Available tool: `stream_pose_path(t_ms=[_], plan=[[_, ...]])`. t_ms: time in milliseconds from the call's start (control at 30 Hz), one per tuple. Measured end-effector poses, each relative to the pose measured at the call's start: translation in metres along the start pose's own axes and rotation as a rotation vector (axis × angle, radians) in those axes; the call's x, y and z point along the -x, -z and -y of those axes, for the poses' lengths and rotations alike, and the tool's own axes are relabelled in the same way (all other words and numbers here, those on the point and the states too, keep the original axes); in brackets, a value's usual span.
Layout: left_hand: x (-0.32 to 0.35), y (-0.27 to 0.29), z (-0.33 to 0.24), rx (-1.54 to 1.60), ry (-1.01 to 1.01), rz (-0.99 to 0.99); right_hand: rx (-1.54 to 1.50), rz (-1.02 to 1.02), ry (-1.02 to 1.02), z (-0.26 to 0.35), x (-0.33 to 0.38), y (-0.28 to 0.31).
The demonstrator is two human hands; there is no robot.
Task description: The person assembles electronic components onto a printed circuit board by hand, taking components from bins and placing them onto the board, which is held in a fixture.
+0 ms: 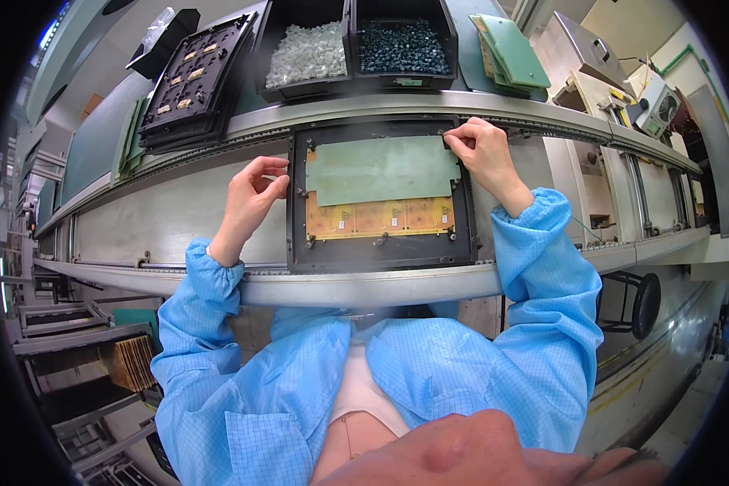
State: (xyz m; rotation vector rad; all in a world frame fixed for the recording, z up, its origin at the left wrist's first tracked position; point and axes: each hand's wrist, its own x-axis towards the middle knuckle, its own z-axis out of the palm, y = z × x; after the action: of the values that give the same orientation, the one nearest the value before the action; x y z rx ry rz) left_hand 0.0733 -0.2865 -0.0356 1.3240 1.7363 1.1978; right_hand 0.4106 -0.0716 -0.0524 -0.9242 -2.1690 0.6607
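In front of me a black rectangular carrier frame (344,257) holds a yellow-orange circuit panel (364,219). A pale green sheet (381,170) with notched edges lies over the panel's upper part, leaving its near strip bare. Small dark clips (452,236) line the frame's edges. My right hand (482,154) is closed in a pinch at the sheet's far right corner, beside the frame; its fingertips hide whatever is between them. At the frame's left edge my left hand (255,194) hovers with bent fingers, the thumb apart from the index finger and nothing visible in between.
The carrier rests between conveyor rails, the near rail (364,285) running before me. Behind stand two black bins, one of clear pieces (308,57), one of dark blue pieces (403,47). Stacked black carriers (194,77) are far left; green sheets (514,53) lie far right.
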Motion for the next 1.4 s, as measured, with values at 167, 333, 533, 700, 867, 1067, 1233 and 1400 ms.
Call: stream_pose_path(t_ms=[167, 333, 533, 700, 867, 1067, 1233, 1400], plan=[[0.006, -0.005, -0.016, 0.051, 0.015, 0.016, -0.017, -0.012, -0.085, 0.008, 0.004, 0.013], [0.002, 0.002, -0.008, 0.112, 0.015, 0.003, -0.048, -0.036, -0.021, 0.001, -0.002, -0.003], [0.0, -0.006, -0.008, 0.223, 0.046, 0.072, -0.027, 0.056, 0.041, -0.013, 0.002, 0.022], [-0.01, -0.03, -0.017, 0.301, 0.049, 0.183, -0.014, -0.016, -0.064, 0.005, 0.013, 0.07], [-0.023, -0.073, -0.021, 0.352, 0.032, 0.299, -0.029, 0.049, -0.09, 0.037, 0.035, 0.086], [-0.038, -0.129, -0.029, 0.448, 0.027, 0.417, -0.044, 0.314, 0.073, 0.09, 0.051, 0.05], [-0.036, -0.142, -0.037, 0.29, -0.083, 0.568, -0.085, 0.615, 0.323, 0.111, 0.076, -0.01], [-0.025, -0.106, -0.024, 0.031, -0.111, 0.383, 0.324, 0.75, 0.295, 0.089, 0.079, -0.031]])
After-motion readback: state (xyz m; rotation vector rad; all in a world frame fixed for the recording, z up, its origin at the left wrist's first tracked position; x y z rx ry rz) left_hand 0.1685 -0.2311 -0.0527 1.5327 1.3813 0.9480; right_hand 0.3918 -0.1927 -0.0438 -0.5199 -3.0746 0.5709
